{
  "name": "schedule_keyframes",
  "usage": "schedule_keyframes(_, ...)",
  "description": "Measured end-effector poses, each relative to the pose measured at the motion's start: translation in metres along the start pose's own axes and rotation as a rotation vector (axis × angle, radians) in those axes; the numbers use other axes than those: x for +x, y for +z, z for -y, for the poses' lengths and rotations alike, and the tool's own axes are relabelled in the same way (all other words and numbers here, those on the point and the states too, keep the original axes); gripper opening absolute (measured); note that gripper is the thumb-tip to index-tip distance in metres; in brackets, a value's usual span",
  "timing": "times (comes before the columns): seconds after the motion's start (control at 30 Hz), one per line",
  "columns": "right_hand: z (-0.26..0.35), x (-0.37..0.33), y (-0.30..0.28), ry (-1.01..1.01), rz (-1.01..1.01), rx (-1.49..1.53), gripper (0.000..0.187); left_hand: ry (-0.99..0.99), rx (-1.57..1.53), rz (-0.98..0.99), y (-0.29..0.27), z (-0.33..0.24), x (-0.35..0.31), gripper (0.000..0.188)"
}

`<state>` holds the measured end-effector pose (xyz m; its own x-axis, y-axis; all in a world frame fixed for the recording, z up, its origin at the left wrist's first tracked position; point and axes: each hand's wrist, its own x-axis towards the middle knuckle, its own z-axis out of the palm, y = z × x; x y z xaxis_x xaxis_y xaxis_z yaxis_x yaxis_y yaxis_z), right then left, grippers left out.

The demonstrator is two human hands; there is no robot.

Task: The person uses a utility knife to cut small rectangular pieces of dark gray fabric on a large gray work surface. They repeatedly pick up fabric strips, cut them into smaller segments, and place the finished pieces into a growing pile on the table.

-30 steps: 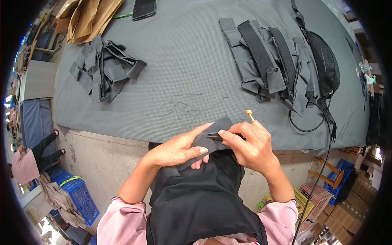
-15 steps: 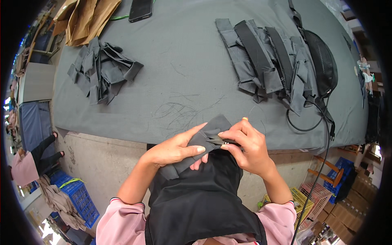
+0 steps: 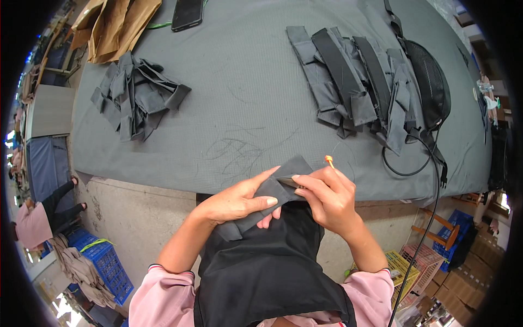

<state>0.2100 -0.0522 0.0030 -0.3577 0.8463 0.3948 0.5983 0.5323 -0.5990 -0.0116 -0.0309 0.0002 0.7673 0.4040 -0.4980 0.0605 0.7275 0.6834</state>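
My left hand (image 3: 237, 203) grips a dark grey fabric strip (image 3: 275, 191), thumb on top and fingers underneath, above the black apron at the table's front edge. My right hand (image 3: 331, 197) is closed around small metal thread snips (image 3: 289, 181). Their blades lie against the strip's upper part, close to my left fingertips. An orange tip (image 3: 329, 159) sticks up above my right knuckles; whether it belongs to the snips I cannot tell. The strip's lower end hangs below my left palm.
Loose thread ends (image 3: 234, 150) lie on the grey-covered table (image 3: 229, 65). A heap of grey strips (image 3: 136, 98) is at left, more strips (image 3: 348, 82) at right beside a black pouch (image 3: 430, 82) with a cable. A phone (image 3: 188, 13) and brown paper (image 3: 120, 30) are at the back.
The snips' blades, spread apart before, now look closer together and flatter against the strip. My right hand has tilted, and the orange tip stands out further. My left hand keeps its grip.
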Motion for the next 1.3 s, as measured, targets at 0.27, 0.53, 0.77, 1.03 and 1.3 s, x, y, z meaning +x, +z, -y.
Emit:
schedule_keyframes(0.27, 0.009, 0.002, 0.009, 0.214, -0.122, 0.108, 0.025, 0.139, 0.319, -0.329, 0.013, 0.006, 0.009, 0.064)
schedule_keyframes(0.53, 0.014, -0.005, 0.021, 0.192, -0.143, -0.002, 0.026, 0.16, 0.314, -0.335, 0.02, 0.011, 0.016, 0.066)
schedule_keyframes(0.77, 0.019, -0.005, 0.023, 0.136, -0.177, -0.081, 0.029, 0.179, 0.263, -0.369, 0.022, 0.01, 0.015, 0.066)
schedule_keyframes(1.03, 0.022, -0.003, 0.031, 0.128, -0.196, -0.108, 0.03, 0.168, 0.436, -0.465, 0.027, 0.01, 0.016, 0.067)
schedule_keyframes(1.3, 0.026, -0.001, 0.028, 0.396, -0.26, 0.194, 0.022, 0.204, 0.541, -0.506, 0.023, 0.012, 0.02, 0.068)
